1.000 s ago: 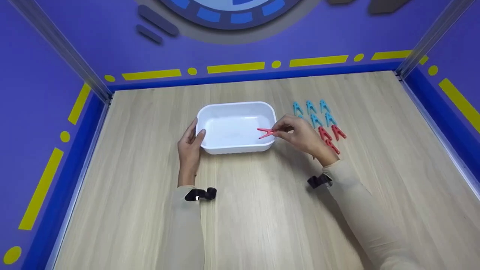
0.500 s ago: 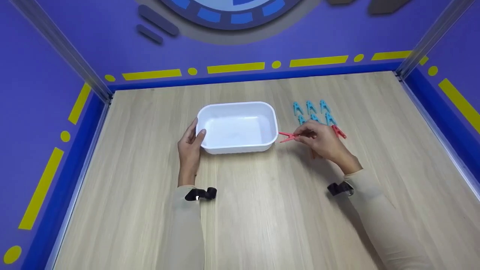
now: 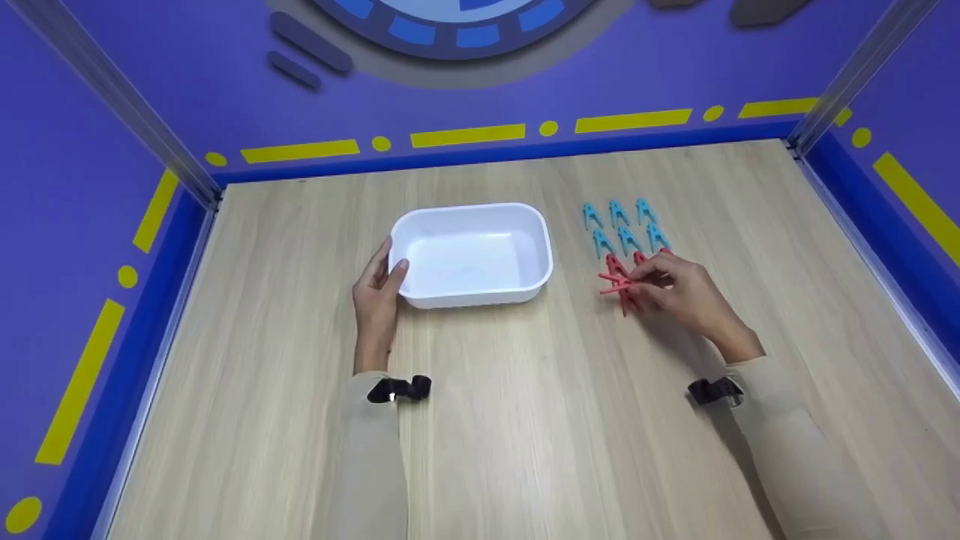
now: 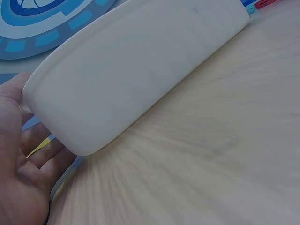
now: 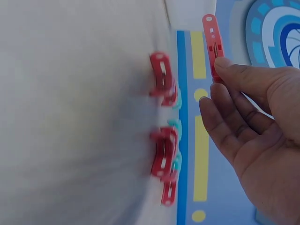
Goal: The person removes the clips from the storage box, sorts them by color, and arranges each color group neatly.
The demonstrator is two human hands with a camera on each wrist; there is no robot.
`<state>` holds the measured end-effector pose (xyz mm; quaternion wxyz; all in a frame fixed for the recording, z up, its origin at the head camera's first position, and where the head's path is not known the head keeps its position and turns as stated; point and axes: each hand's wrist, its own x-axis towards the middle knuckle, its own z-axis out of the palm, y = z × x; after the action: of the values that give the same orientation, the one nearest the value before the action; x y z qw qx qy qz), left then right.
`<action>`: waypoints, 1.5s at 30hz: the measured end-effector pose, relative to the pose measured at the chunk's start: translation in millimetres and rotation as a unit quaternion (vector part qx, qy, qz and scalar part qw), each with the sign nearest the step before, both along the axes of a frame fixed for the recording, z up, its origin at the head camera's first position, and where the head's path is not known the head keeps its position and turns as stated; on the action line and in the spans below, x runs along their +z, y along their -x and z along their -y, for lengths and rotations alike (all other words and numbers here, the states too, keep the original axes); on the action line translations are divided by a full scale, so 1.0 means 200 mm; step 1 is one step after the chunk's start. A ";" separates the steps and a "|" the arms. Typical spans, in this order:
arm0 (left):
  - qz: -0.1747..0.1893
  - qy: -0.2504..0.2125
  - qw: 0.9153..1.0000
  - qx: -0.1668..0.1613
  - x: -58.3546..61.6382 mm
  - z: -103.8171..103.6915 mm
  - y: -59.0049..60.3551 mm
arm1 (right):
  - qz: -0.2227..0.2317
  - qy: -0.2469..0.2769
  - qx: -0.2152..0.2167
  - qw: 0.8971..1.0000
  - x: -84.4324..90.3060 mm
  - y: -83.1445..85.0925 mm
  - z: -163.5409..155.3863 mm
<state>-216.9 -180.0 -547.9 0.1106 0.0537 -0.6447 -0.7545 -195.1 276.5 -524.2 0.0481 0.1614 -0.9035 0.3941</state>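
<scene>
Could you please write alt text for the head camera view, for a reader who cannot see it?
A person's right hand pinches a red clothespin just above other red clothespins lying on a wooden table, with six blue clothespins in rows behind them. The left hand rests against the left end of an empty white plastic tub.

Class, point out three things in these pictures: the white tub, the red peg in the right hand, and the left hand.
white tub [image 3: 471, 298], head view, near wall.
red peg [image 3: 613, 283], head view, free end.
left hand [image 3: 377, 300], head view, back of hand.
</scene>
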 end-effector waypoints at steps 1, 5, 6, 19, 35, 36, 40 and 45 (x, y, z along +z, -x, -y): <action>0.000 -0.001 1.000 0.000 0.00 0.00 0.00 | 0.001 -0.003 -0.003 1.000 0.00 0.00 -0.01; 0.003 0.002 1.000 -0.001 0.00 0.00 0.00 | 0.011 -0.008 -0.008 1.000 -0.01 -0.01 -0.06; 0.004 0.004 1.000 -0.001 0.00 0.00 0.00 | 0.012 -0.010 -0.009 1.000 -0.01 -0.01 -0.07; 0.008 0.014 1.000 0.001 0.00 0.01 0.00 | 0.021 -0.025 -0.041 0.999 -0.01 -0.09 -0.26; -0.008 -0.013 1.000 -0.003 -0.01 0.01 0.01 | 0.067 -0.043 -0.088 0.993 -0.04 -0.13 -0.46; -0.008 -0.012 1.000 -0.004 -0.01 0.01 0.01 | 0.068 -0.044 -0.088 0.993 -0.04 -0.13 -0.47; -0.007 -0.012 1.000 -0.004 -0.01 0.01 0.00 | 0.075 -0.044 -0.088 0.992 -0.04 -0.12 -0.49; -0.008 -0.018 1.000 -0.004 -0.01 0.01 0.00 | 0.089 -0.042 -0.091 0.991 -0.04 -0.11 -0.52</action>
<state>-217.1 -181.0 -548.9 0.1117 0.0473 -0.6305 -0.7666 -172.2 379.8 -531.6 -0.0036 0.0447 -0.9310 0.3623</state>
